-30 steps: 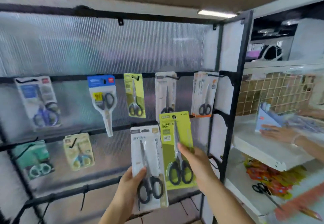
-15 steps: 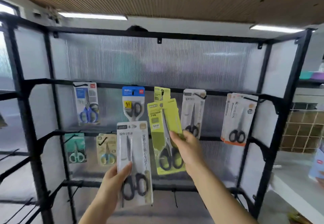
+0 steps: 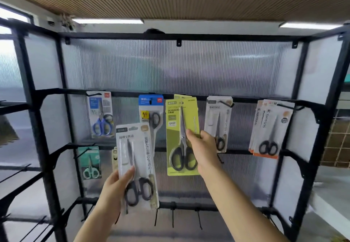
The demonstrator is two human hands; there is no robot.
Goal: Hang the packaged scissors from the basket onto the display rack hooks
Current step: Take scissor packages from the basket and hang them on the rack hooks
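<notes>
My right hand (image 3: 203,148) grips a yellow-green scissors pack (image 3: 178,128) by its right edge and holds it upright against the upper rail (image 3: 242,98) of the black display rack. Its top overlaps another yellow-green pack (image 3: 186,97) hanging there. My left hand (image 3: 113,188) holds a white pack of black-handled scissors (image 3: 136,158) lower down, in front of the rack. The basket is out of view.
Along the upper rail hang a blue-handled pack (image 3: 100,116), a blue-topped pack (image 3: 151,111), a white pack (image 3: 218,122) and orange-edged packs (image 3: 269,130). A green pack (image 3: 90,163) hangs on the middle rail. Bare hooks (image 3: 172,217) stick out of the lower rail. A white shelf (image 3: 333,209) is at right.
The view has swung left and up onto the rack. My right hand has raised the yellow-green pack up to the upper rail. My left hand has kept the white pack low.
</notes>
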